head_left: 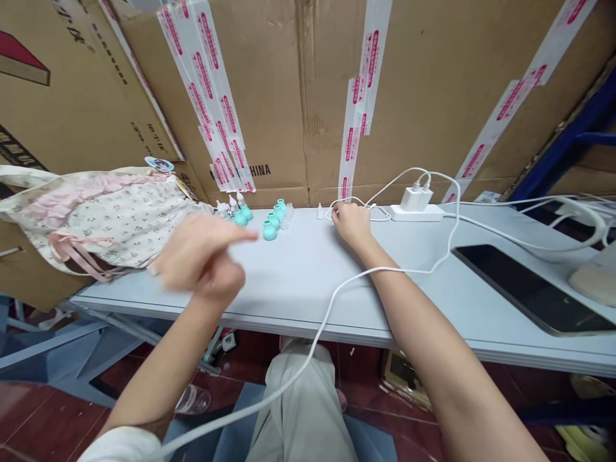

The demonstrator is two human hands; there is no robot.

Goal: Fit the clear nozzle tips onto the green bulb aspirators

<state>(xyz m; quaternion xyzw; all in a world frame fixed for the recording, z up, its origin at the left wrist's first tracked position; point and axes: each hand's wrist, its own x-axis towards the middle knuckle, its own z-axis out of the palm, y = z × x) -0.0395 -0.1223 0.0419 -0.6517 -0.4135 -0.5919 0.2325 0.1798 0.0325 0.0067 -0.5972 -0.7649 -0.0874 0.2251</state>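
My left hand point(202, 253) is smeared by motion above the table's left part. Its index finger points right toward the teal bulbs, the thumb is apart and the other fingers look curled; nothing shows in it. Several teal rubber bulbs point(270, 230) stand in a row, with clear tubes point(287, 217) beside them. Behind the left hand are more teal bulbs point(245, 212) with white pointed tips point(233, 203). My right hand point(352, 222) rests on the tabletop, fingers curled together, and whatever they hold is hidden. Left of it stands a small clear pointed tip point(320, 212).
A white cable point(337, 292) crosses the table and my right forearm. On the right are a power strip point(416, 213) with charger plugs point(416, 197) and a black phone point(534, 289). A floral bag point(106, 218) lies at the left. Cardboard boxes point(269, 96) wall the back.
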